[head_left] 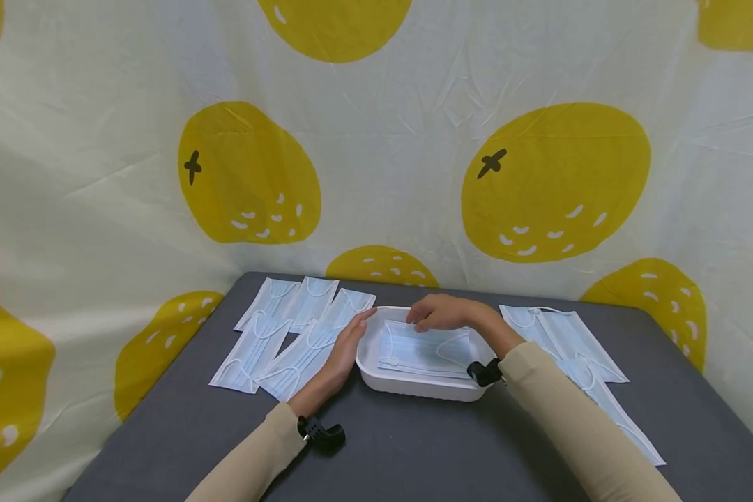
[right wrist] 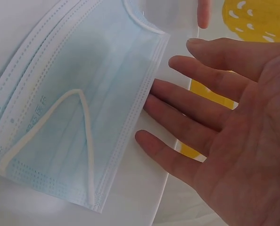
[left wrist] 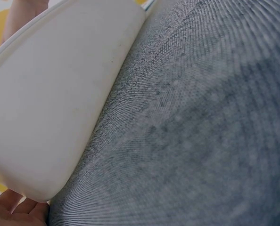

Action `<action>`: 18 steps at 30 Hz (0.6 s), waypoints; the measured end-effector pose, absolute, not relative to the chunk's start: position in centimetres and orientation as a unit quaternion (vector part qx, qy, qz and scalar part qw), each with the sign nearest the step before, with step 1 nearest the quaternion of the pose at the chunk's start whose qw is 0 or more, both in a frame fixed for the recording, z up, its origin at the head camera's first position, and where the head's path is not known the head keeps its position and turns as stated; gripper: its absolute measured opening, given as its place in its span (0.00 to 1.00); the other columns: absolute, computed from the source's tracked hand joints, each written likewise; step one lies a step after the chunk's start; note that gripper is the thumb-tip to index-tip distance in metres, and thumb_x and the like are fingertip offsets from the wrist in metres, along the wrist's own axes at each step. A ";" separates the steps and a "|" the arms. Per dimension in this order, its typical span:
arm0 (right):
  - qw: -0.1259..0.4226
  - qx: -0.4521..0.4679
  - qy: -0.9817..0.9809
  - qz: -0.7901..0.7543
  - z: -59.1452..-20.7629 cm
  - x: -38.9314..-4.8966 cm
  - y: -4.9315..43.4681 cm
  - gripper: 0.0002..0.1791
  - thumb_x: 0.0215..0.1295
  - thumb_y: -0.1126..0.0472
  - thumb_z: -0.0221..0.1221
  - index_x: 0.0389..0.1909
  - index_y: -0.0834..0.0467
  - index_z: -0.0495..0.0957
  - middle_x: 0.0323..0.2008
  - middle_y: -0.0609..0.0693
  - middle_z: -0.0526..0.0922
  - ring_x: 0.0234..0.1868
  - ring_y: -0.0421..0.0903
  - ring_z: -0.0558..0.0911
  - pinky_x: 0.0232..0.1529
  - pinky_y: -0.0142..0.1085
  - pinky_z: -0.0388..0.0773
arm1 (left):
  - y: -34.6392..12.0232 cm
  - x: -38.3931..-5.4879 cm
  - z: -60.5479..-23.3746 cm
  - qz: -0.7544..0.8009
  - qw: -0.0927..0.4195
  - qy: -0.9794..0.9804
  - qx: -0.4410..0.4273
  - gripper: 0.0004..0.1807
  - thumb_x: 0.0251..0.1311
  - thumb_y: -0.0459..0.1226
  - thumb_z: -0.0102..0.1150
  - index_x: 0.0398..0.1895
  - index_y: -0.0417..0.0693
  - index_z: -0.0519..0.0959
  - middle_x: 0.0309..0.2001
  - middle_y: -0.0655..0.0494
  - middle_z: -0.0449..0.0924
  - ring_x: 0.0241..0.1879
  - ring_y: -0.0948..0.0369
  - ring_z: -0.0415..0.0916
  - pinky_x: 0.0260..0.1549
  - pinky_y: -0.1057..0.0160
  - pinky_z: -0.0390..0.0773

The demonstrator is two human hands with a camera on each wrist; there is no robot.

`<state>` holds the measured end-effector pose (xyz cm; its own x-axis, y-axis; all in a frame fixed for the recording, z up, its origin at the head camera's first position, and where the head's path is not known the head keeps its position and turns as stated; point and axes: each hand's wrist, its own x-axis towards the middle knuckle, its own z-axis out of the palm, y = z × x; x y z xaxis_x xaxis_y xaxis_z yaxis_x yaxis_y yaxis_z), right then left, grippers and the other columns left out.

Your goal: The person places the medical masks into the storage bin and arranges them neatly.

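A white plastic container (head_left: pixel 414 388) with rounded corners stands on the table, holding pale blue face masks (head_left: pixel 420 347) laid flat on one another. Along its left side rests my left hand (head_left: pixel 344 354), fingers extended; in the left wrist view the fingers (left wrist: pixel 23 211) meet the container's outer wall (left wrist: pixel 60 99). Over the container's far side is my right hand (head_left: pixel 447 312). The right wrist view shows that hand (right wrist: pixel 234 117) with loosely spread fingers and nothing gripped. Its fingertips are right at the long edge of the top mask (right wrist: pixel 107 94), whose white ear loops lie across it.
Several overlapping masks (head_left: pixel 307 355) lie on the dark grey table (head_left: pixel 408 453) left of the container. More masks (head_left: pixel 577 341) lie at the right, partly behind the right forearm. A white curtain (head_left: pixel 389 153) with yellow fruit prints hangs behind the table.
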<state>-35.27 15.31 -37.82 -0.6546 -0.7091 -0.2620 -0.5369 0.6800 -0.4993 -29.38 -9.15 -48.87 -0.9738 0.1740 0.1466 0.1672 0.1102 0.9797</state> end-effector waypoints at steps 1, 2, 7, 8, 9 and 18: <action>0.221 -0.351 0.889 -0.193 -37.8 -35.2 15.3 0.19 0.76 0.58 0.57 0.63 0.60 0.80 0.61 0.58 0.83 0.60 0.53 0.82 0.64 0.51 0.80 | -9.2 -29.4 -48.9 0.656 0.003 0.746 0.114 0.26 0.84 0.47 0.31 0.78 0.54 0.65 0.80 0.50 0.60 0.82 0.49 0.53 0.80 0.39 0.48; 0.218 -0.352 0.889 -0.194 -37.8 -35.2 15.4 0.19 0.76 0.58 0.57 0.63 0.60 0.80 0.61 0.58 0.83 0.59 0.53 0.82 0.64 0.51 0.80 | -9.2 -29.4 -48.9 0.655 0.004 0.747 0.113 0.26 0.84 0.47 0.31 0.78 0.55 0.65 0.80 0.51 0.60 0.82 0.49 0.52 0.80 0.39 0.47; 0.201 -0.354 0.890 -0.205 -37.5 -34.9 15.6 0.19 0.75 0.59 0.56 0.63 0.61 0.80 0.59 0.60 0.84 0.58 0.53 0.82 0.63 0.50 0.81 | -9.2 -29.5 -48.8 0.654 0.005 0.749 0.109 0.26 0.84 0.47 0.31 0.78 0.56 0.65 0.80 0.51 0.60 0.82 0.49 0.52 0.80 0.38 0.47; 0.197 -0.356 0.889 -0.209 -37.5 -34.8 15.6 0.19 0.75 0.59 0.56 0.63 0.61 0.80 0.59 0.60 0.84 0.58 0.53 0.83 0.62 0.50 0.82 | -9.2 -29.5 -48.8 0.654 0.006 0.748 0.108 0.26 0.84 0.47 0.31 0.78 0.56 0.65 0.80 0.51 0.60 0.82 0.49 0.52 0.80 0.38 0.47; 0.193 -0.358 0.889 -0.212 -37.5 -34.7 15.7 0.19 0.76 0.60 0.56 0.63 0.62 0.80 0.59 0.60 0.84 0.58 0.53 0.83 0.62 0.50 0.82 | -9.2 -29.5 -48.8 0.654 0.006 0.749 0.108 0.26 0.84 0.47 0.31 0.78 0.56 0.65 0.80 0.51 0.60 0.82 0.49 0.52 0.80 0.38 0.47; 0.153 -0.372 0.876 -0.266 -36.8 -33.2 17.8 0.17 0.76 0.60 0.56 0.61 0.60 0.80 0.58 0.60 0.85 0.58 0.55 0.84 0.60 0.50 0.83 | -9.2 -29.3 -48.7 0.653 0.004 0.749 0.110 0.26 0.84 0.47 0.32 0.78 0.56 0.66 0.80 0.52 0.60 0.82 0.49 0.50 0.81 0.38 0.45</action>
<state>-33.25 17.77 -36.79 -0.6763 -0.7332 -0.0707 -0.5701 0.5818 -0.5801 -29.32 -9.24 -48.67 -0.9760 0.1699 0.1365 0.1584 0.1225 0.9798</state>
